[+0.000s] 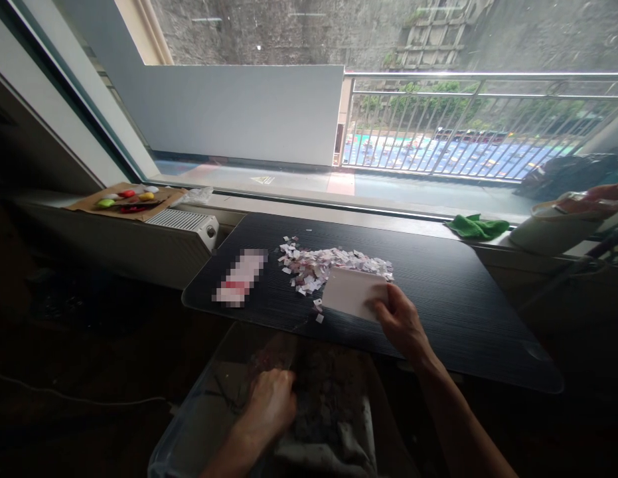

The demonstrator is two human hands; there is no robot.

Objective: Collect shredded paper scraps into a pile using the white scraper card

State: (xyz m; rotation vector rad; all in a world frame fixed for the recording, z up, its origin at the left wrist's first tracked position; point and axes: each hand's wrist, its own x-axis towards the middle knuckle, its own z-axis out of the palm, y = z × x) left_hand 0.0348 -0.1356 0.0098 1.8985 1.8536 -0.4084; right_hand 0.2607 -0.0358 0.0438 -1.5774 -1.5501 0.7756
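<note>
My right hand (401, 318) grips the right end of a white rectangular card (351, 292), which stands on edge, tilted, over the dark tabletop. Right behind the card lies a heap of small white and pinkish paper pieces (313, 265); a few loose ones lie by its left edge. Below the table's front edge, my left hand (273, 395) is closed, knuckles up, in deep shadow. What its fingers hold is hidden, though something pinkish and see-through shows just beyond them. Under that hand is a clear plastic container (174, 425).
On the left of the black table (453, 299) lies a blurred-out pink and white strip (241, 277). A green cloth (478, 227) and a pale pot (550, 226) sit on the right sill. Cardboard with colourful items (127, 201) rests above a radiator (184, 236). A window stands behind.
</note>
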